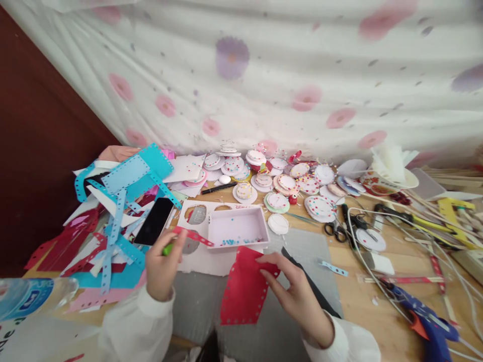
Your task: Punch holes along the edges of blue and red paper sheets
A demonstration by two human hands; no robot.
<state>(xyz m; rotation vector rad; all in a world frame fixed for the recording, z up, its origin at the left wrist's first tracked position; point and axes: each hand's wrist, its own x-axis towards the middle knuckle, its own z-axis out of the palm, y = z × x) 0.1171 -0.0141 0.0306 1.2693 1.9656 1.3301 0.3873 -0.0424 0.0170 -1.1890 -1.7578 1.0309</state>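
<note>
On the wooden table, before the flowered curtain:
Left hand [162, 269]: curled shut around a green-tipped tool [168, 248], maybe a pen or small punch; a red perforated strip [192, 235] runs from its fingertips toward the tray, though whether the fingers pinch it I cannot tell
Right hand [298, 291]: fingers half spread, thumb and fingertips pinching the upper right edge of the red foam sheet [245, 291], so the piece stays flat and steady on the grey mat [287, 251]
Red foam sheet: lies between both hands, just below the tray, with holes punched along its edges
White tray [237, 227]: set right above the work, within easy reach, loose coloured dots gathered along its near wall
Phone [154, 221]: parked beside the blue perforated strips [124, 191], left of the tray
Finished discs [279, 186]: heaped at the back, clear of the hands
Scissors [337, 229] and blue glue gun [426, 317]: off to the right, well apart from the sheet
</note>
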